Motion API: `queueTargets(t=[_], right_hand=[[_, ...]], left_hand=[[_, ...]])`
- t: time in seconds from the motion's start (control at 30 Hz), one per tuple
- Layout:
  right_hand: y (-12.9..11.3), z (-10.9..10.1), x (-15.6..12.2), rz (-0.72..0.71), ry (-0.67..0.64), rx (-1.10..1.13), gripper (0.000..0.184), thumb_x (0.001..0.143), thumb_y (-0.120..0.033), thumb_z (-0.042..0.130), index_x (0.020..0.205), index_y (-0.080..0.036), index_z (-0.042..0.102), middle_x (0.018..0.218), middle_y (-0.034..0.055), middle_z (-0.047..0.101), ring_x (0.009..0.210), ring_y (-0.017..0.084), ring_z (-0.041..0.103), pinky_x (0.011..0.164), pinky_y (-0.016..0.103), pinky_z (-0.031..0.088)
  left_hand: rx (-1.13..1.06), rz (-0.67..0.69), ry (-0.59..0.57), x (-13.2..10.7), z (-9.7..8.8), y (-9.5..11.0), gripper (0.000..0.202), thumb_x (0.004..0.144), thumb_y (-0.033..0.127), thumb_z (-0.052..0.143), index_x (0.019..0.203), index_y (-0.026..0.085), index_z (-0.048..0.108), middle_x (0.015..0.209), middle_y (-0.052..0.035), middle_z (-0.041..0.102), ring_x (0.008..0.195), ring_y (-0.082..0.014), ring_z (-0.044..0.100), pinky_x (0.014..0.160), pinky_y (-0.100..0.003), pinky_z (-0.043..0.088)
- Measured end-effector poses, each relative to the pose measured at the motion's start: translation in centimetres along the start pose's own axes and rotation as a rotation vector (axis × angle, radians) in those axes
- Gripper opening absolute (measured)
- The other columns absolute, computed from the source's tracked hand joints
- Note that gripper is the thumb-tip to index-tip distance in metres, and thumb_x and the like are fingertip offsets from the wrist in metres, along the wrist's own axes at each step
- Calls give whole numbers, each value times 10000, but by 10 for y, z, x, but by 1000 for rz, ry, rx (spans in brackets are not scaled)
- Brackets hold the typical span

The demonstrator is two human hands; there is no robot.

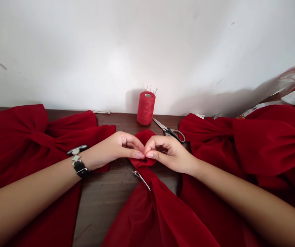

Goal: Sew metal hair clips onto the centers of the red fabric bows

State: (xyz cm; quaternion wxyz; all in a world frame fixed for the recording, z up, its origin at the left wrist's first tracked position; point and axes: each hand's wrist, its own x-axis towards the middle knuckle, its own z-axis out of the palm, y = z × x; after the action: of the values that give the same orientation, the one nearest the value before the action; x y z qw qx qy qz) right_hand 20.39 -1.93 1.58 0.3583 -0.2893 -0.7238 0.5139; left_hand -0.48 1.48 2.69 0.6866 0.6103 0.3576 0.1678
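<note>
My left hand (pixel 121 147) and my right hand (pixel 166 152) meet at the middle of the dark wooden table (pixel 98 202). Both are closed in a pinch on the gathered end of a red fabric piece (pixel 150 212), thumbs touching. The fabric fans out toward me below the pinch. A metal hair clip (pixel 142 179) grips the gathers just under my hands. My left wrist wears a black watch (pixel 79 161).
A red thread spool (pixel 145 107) with pins stuck in its top stands against the white wall. Scissors (pixel 170 130) lie to its right. Large red fabric bows lie at the left (pixel 21 144) and right (pixel 252 144). A second clip (pixel 101 112) rests by the wall.
</note>
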Motion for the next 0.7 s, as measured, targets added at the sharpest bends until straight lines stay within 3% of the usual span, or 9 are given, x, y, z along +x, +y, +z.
queueTargets(t=[0.2,0.37,0.7], right_hand=[[-2,8,1,-98,72,-178,156,899,-269,611,818,-139,641,731,20,626,629,98,541,594,211,431],[0,12,1,-97,138,-258,90,868,-184,621,789,-145,636,699,6,625,599,90,530,557,195,410],[-2,10,1,-66,126,-253,92,878,-180,599,792,-151,611,708,11,643,611,97,550,578,200,426]], left_hand=[[97,1,-19,1,1,2,101,732,246,788,817,193,780,784,-4,764,732,-137,664,691,-216,508],[145,-4,-50,1,1,2,84,736,248,782,784,179,780,745,-1,765,706,-140,669,677,-214,508],[94,9,-54,0,0,0,71,748,228,772,801,181,776,785,-17,776,738,-134,682,702,-208,521]])
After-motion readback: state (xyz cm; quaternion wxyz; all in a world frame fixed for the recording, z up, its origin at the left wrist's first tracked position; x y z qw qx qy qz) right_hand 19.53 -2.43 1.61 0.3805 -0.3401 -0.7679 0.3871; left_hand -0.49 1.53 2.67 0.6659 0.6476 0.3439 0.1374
